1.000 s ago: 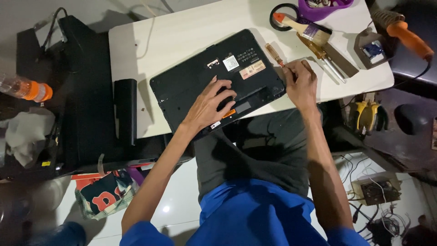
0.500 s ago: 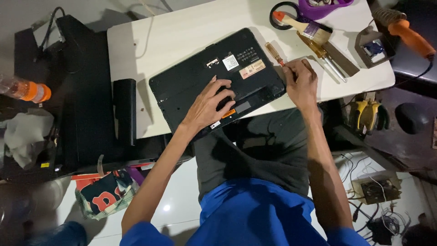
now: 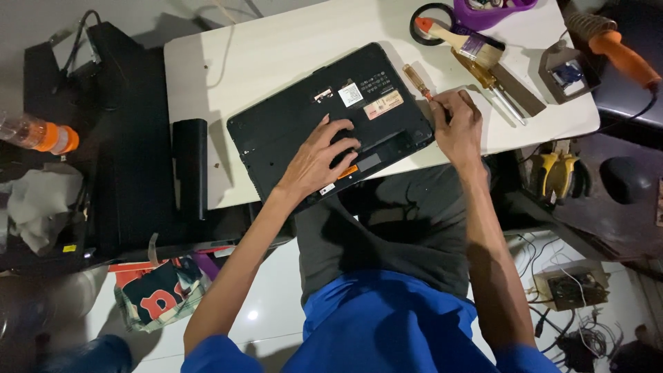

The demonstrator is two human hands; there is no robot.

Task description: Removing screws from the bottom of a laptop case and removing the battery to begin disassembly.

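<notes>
Head view: black laptop (image 3: 324, 128) lies upside down on the white table (image 3: 276, 48), its long axis running diagonally from near-left up to far-right, near edge overhanging toward the person's lap. Left hand (image 3: 319, 157) rests flat on the laptop's underside, fingers spread and open, pressing near the battery bay, clamped on nothing. Right hand (image 3: 459, 124) sits at the laptop's right corner, fingers curled together around the shaft end of a small screwdriver (image 3: 418, 81); its amber handle points up and away from the hand, toward the far side of the table. The tip is hidden under the fingers, so whether it touches the laptop can't be told. Right hand is the nearer one to that corner.

Outward: a long black battery-like bar (image 3: 190, 168) lies just left of the laptop, apart from it. Far right are a paintbrush (image 3: 459, 38), a larger screwdriver (image 3: 492, 84) and a soldering iron with orange grip (image 3: 618, 52). Orange-capped bottle (image 3: 38, 132) at far left.
</notes>
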